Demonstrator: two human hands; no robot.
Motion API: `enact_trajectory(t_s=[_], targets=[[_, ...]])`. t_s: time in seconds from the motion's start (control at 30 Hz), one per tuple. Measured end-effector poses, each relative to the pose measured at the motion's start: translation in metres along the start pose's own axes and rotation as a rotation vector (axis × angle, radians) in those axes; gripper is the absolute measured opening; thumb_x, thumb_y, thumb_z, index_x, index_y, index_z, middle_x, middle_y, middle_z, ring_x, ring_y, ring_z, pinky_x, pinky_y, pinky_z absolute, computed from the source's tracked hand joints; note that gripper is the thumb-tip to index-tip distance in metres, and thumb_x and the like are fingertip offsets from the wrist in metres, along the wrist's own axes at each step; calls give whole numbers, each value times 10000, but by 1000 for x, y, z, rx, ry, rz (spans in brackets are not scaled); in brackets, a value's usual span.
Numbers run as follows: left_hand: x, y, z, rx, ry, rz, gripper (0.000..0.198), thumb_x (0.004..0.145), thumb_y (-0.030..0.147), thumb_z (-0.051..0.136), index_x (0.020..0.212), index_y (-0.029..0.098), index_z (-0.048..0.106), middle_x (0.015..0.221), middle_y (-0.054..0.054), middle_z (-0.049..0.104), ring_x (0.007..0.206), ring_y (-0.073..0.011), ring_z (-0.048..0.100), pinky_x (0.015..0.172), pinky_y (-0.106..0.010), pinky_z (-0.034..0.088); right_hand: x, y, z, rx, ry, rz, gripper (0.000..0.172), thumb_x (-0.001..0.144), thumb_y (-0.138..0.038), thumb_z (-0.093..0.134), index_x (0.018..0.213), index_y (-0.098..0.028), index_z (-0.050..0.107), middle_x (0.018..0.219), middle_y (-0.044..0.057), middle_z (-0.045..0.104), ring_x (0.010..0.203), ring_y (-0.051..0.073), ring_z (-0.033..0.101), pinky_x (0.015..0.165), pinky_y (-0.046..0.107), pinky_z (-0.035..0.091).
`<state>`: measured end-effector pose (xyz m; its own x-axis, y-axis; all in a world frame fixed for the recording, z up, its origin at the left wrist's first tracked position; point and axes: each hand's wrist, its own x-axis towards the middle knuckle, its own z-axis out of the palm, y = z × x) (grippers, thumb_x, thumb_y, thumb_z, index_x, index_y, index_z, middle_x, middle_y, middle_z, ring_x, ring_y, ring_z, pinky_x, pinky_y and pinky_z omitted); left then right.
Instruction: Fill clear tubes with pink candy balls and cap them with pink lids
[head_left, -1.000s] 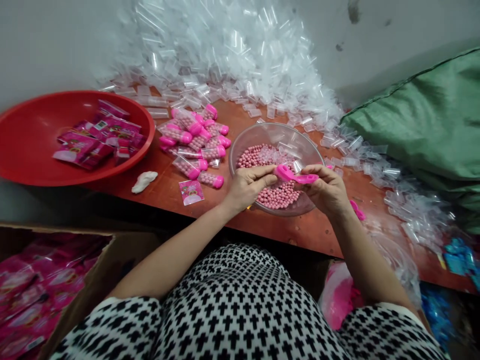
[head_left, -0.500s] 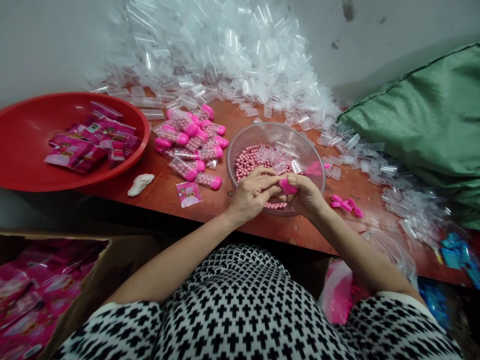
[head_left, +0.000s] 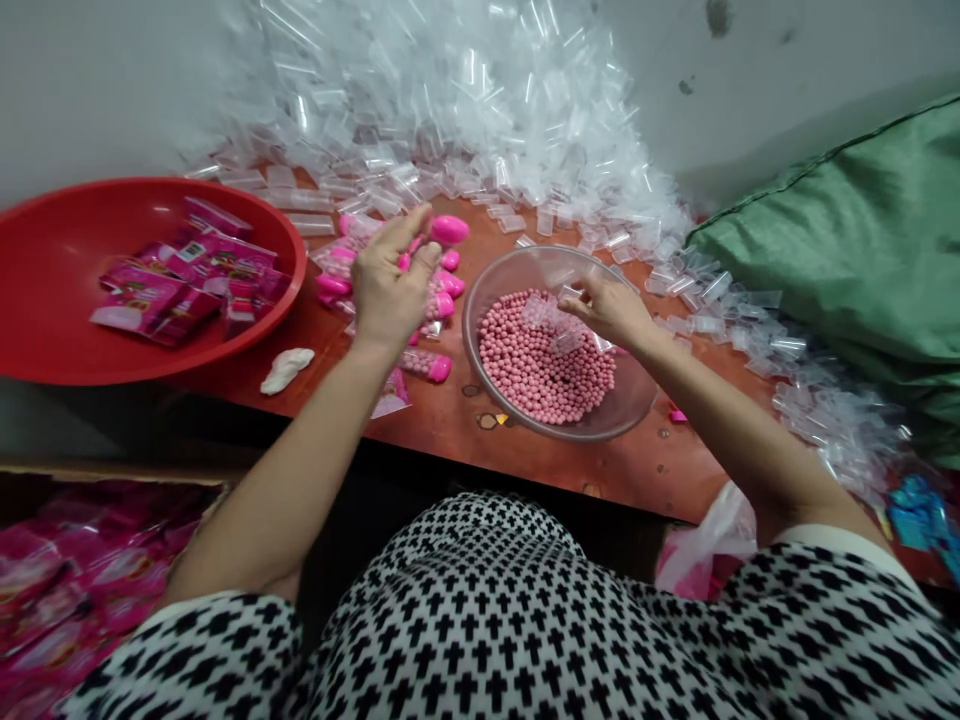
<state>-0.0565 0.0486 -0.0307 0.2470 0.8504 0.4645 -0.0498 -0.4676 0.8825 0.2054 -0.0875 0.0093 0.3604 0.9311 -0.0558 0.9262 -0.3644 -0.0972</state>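
We have a mound of small pink beads [head_left: 544, 365] filling the bottom of a clear round bowl [head_left: 636, 400], matte and evenly round, with a few clear plastic tubes [head_left: 541, 312] lying on top. The bowl sits on a red-brown tabletop [head_left: 510, 460], near the edge in front of us. Our right hand [head_left: 611, 312] reaches over the rim with its fingers curled down at those tubes; we cannot tell whether it is gripping one. Our left hand [head_left: 390, 285] is raised over the table, fingers spread open, with a pink cap [head_left: 448, 230] just beyond the fingertips. Beneath that hand lie filled tubes with pink caps [head_left: 431, 367], packed with the same beads.

To the left, a red basin [head_left: 45, 300] holds pink sachets [head_left: 187, 280], and a white lump [head_left: 285, 370] lies on the table beside it. A great heap of empty clear tubes [head_left: 465, 100] is banked against the wall behind, and a green sack [head_left: 840, 250] slumps at the right. Below the table edge, a carton of pink packets [head_left: 75, 580] sits by our black-and-white patterned clothing [head_left: 465, 620].
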Motion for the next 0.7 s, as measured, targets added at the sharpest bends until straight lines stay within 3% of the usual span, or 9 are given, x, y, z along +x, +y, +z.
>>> enact_trajectory(t_s=[0.1, 0.2, 0.3, 0.43, 0.57, 0.7], targets=[[1, -15, -7, 166, -19, 114, 535, 902, 525, 702, 1316, 191, 642, 1380, -53, 664, 1303, -224, 599, 1180, -468, 441, 15, -9, 8, -232, -93, 63, 525, 981, -536, 482, 1314, -174, 663, 1198, 196, 731, 1130, 371, 678, 916, 473, 515], [-24, -4, -1, 233, -132, 137, 489, 982, 514, 584, 1339, 183, 621, 1352, -53, 681, 1275, -216, 621, 1146, -458, 476, 17, -11, 2, -292, -114, 69, 402, 977, -365, 473, 1202, -165, 740, 1180, 183, 743, 1108, 343, 692, 894, 410, 517], [-52, 11, 10, 275, -233, 203, 415, 993, 470, 566, 1301, 206, 654, 1335, -50, 693, 1298, -230, 607, 1160, -453, 458, 6, 2, -17, -229, -105, 17, 379, 897, -231, 548, 1215, -138, 732, 1125, 153, 766, 1024, 293, 717, 860, 347, 515], [-75, 12, 22, 294, -325, 260, 406, 991, 415, 578, 1325, 194, 642, 1391, -76, 656, 1367, -254, 548, 1192, -498, 415, -28, 18, -31, -14, -328, -125, 484, 850, -196, 612, 1328, -127, 648, 913, 61, 792, 794, 181, 719, 758, 257, 494], [-86, 2, 32, 323, -351, 269, 339, 1006, 341, 552, 1294, 203, 666, 1386, -77, 658, 1446, -272, 453, 1216, -543, 370, -57, 6, -8, -284, -492, -240, 294, 883, -196, 596, 1124, -124, 748, 972, 123, 785, 868, 226, 722, 763, 286, 472], [-88, 1, 36, 314, -326, 278, 339, 1019, 302, 517, 1321, 214, 642, 1409, -70, 642, 1409, -253, 499, 1206, -534, 392, -52, -35, 26, -376, -391, -237, 330, 990, -237, 461, 1053, -56, 730, 1061, 234, 751, 954, 298, 717, 790, 344, 477]])
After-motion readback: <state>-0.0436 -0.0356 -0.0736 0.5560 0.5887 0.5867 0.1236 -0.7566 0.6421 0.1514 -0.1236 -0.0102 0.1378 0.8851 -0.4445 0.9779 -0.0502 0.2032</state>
